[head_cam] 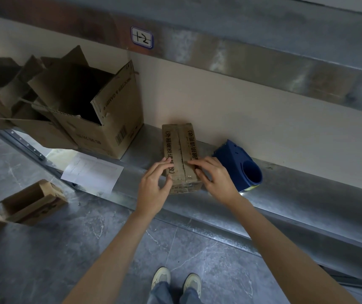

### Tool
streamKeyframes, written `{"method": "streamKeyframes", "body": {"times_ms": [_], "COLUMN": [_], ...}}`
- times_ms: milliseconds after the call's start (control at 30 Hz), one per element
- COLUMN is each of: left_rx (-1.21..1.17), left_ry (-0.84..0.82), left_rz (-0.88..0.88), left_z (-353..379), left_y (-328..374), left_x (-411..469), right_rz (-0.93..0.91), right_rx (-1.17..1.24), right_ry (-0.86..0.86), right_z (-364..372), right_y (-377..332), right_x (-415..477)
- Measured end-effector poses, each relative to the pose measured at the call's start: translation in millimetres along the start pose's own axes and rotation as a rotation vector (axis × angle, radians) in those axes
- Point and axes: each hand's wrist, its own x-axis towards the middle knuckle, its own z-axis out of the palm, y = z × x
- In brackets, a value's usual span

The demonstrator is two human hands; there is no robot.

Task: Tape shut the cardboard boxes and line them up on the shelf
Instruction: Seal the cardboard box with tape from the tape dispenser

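Left grip and right grip: both open, fingers laid flat on the two top flaps of the small box, one each side of the centre seam. The box sits at the front edge of the shelf, its long axis and seam running front to back, away from the grips. The tape dispenser stands just right of the box, nearest the right grip; judged the next reach. Count: one dispenser; one large open box at shelf left; one floor box, open.
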Motion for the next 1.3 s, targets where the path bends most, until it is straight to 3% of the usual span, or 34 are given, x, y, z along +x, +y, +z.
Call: {"method": "streamKeyframes", "body": {"times_ms": [400, 633, 967, 1300], "left_rx": [-0.009, -0.054, -0.021, -0.045], "left_ry": [-0.006, -0.146, 0.009, 0.01], "left_rz": [0.008, 0.009, 0.091, 0.062], "left_z": [-2.4, -16.7, -8.2, -6.0], "left_y": [-2.0, -9.1, -10.6, -8.0], "left_x": [3.2, 7.7, 11.4, 10.6], "right_rz": [0.008, -0.067, -0.042, 0.007], "right_rx": [0.003, -0.004, 0.042, -0.012], "right_ry": [-0.047, -0.22, -0.053, 0.066], "right_z": [-4.6, -22.4, -8.7, 4.8], "right_y": [-1.7, 2.3, 10.4, -2.4], "right_x": [1.6, 2.0, 2.0, 5.3]}}
